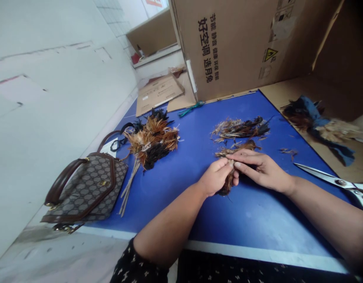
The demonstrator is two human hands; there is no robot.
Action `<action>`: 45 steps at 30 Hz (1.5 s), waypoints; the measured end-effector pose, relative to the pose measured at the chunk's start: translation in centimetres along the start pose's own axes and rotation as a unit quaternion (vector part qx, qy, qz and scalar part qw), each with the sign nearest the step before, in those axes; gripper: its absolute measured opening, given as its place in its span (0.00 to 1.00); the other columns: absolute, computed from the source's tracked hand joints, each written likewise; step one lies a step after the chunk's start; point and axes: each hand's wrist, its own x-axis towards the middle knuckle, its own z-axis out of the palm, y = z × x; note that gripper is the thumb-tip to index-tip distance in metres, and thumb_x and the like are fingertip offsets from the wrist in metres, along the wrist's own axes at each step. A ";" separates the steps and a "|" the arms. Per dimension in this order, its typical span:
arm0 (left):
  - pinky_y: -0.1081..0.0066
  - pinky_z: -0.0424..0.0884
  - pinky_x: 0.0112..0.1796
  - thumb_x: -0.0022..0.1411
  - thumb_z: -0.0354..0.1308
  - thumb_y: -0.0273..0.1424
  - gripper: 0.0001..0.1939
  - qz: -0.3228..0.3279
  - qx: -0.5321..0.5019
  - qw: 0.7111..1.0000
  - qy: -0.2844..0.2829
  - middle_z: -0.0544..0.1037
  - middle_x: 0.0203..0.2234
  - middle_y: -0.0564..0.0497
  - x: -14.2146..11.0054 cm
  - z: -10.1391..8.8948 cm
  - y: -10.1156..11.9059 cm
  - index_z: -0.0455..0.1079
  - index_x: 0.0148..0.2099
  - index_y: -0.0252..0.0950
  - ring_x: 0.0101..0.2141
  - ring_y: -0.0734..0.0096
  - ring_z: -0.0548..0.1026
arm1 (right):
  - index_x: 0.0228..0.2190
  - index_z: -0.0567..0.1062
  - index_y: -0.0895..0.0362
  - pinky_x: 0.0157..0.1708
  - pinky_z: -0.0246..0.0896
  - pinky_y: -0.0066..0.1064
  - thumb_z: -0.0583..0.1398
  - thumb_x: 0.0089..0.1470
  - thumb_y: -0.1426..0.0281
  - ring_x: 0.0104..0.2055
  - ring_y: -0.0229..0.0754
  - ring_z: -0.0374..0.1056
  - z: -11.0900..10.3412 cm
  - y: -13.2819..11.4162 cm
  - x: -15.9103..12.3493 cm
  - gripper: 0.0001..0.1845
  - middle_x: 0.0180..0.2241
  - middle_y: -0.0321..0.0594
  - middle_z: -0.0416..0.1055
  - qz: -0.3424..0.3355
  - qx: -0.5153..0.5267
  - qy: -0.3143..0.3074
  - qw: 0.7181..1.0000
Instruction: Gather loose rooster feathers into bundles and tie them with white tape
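My left hand [217, 177] is closed around a small bunch of brown and black feathers [225, 189], whose dark tips hang below the fingers. From the right, my right hand [259, 167] meets it, thumb and fingertips pinched at the pale quill ends of the same bunch. Just beyond the hands lies a pile of brown feathers [249, 145], partly covered by the right fingers. Behind that is a second loose pile of feathers [242, 128], mixed pale, brown and black.
A feather bundle on sticks [153, 141] lies at left beside a patterned handbag [94, 184]. Scissors [331, 179] rest at right, near feathers with blue cloth [314, 114]. A large cardboard box [243, 47] stands behind the blue table [193, 145]. Teal ties [191, 109] lie near its base.
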 end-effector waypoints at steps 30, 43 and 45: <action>0.58 0.68 0.58 0.64 0.69 0.33 0.07 0.279 -0.167 0.914 0.245 0.83 0.42 0.44 0.0 -2.3 3.9 0.80 0.36 0.34 0.46 0.63 0.78 | 0.33 0.76 0.54 0.29 0.58 0.31 0.60 0.66 0.47 0.26 0.38 0.64 -1.6 1.2 -0.7 0.24 0.23 0.36 0.71 0.215 0.092 0.139 0.962; 0.60 0.72 0.53 0.67 0.66 0.36 0.10 0.234 -0.207 0.919 0.241 0.83 0.36 0.46 0.5 -1.8 2.9 0.76 0.38 0.34 0.40 0.66 0.80 | 0.47 0.83 0.51 0.61 0.65 0.54 0.63 0.64 0.65 0.57 0.57 0.73 -1.1 1.3 -0.1 0.12 0.53 0.51 0.78 0.015 -0.232 0.218 0.948; 0.60 0.72 0.53 0.66 0.67 0.38 0.11 0.215 -0.201 0.928 0.230 0.83 0.40 0.45 0.6 -1.2 2.3 0.77 0.38 0.34 0.41 0.66 0.80 | 0.46 0.83 0.50 0.57 0.70 0.50 0.63 0.65 0.64 0.51 0.53 0.76 -0.2 0.1 0.0 0.11 0.46 0.48 0.81 0.021 -0.171 0.171 0.970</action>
